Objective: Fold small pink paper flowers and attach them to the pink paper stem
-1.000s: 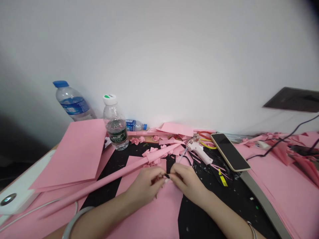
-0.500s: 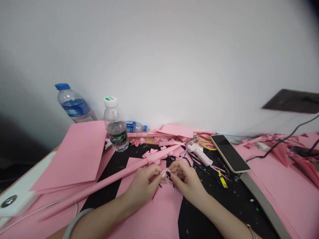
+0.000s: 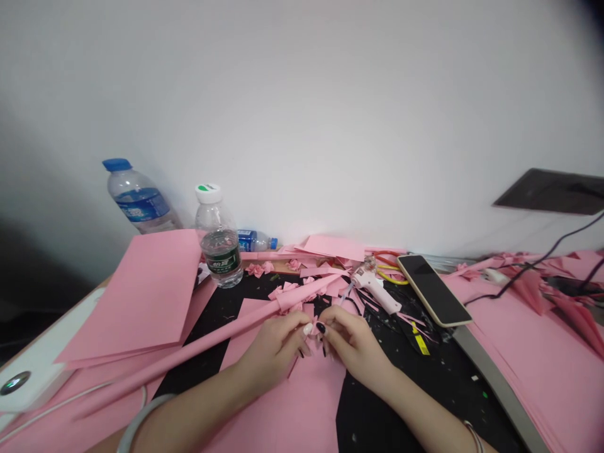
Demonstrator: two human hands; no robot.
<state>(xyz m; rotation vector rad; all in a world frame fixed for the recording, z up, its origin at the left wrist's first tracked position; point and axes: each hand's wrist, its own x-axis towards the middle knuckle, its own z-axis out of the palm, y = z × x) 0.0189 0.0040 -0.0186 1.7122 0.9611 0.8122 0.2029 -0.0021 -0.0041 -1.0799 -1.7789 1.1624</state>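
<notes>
Between the fingertips of my left hand (image 3: pixel 274 346) and my right hand (image 3: pixel 353 343) is a small folded pink paper flower (image 3: pixel 315 332), pinched from both sides. My fingers cover much of it. Both hands hover over a pink paper sheet (image 3: pixel 297 409) lying on the black work surface. A long rolled pink paper tube (image 3: pixel 212 336) slants past my left hand, with small paper flowers (image 3: pixel 283 291) by its upper end. Just beyond my right hand lies a pale pink hot glue gun (image 3: pixel 377 286).
A phone (image 3: pixel 434 289) rests right of the glue gun. Water bottles (image 3: pixel 219 245) stand at the back left beside folded pink sheets (image 3: pixel 141 296). Stacked pink paper (image 3: pixel 542 352) and a dark cable (image 3: pixel 528 267) are on the right. A yellow tag (image 3: pixel 421 340) lies near the phone.
My fingers have shifted slightly on the paper flower, and the thumbs sit a little farther apart. More of the folded paper shows between them. Other things stay where they were.
</notes>
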